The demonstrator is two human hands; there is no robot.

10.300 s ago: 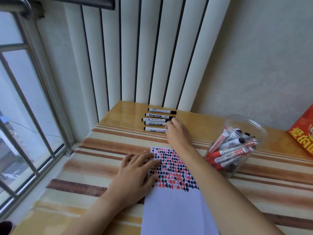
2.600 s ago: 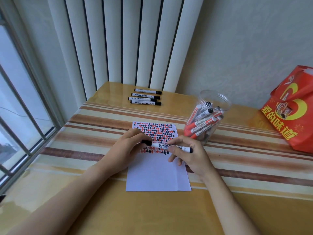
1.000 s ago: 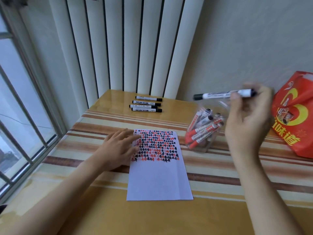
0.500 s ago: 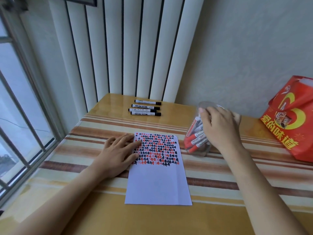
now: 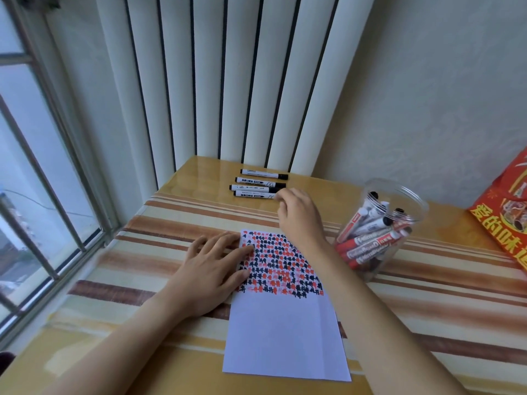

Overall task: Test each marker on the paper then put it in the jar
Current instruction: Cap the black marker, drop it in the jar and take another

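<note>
At the far edge of the surface [image 5: 182,363], four black-capped markers [image 5: 258,183] are laid side by side, well apart from the jar [image 5: 379,226]. The right hand [image 5: 298,218] is shown at the capped end of the nearest marker [image 5: 253,195], its fingertips curled beside the cap; whether the grip is already closed on the barrel cannot be told. The left hand [image 5: 212,269] is pressed flat, fingers straight, on the left edge of the paper [image 5: 285,323], whose upper half is filled with rows of red and black test marks. Each marker is judged light, rigid and smooth, liable to roll, and best pinched at mid-barrel, with the cap pulled straight off. The clear jar, probably thin plastic, holds red and white markers leaning together. Printing on the loose markers' barrels is too small to read; lettering on the red barrels is inverted and unclear. Yellow Chinese characters, seemingly 爱的味道, are carried on a red bag [image 5: 510,218] at right.
</note>
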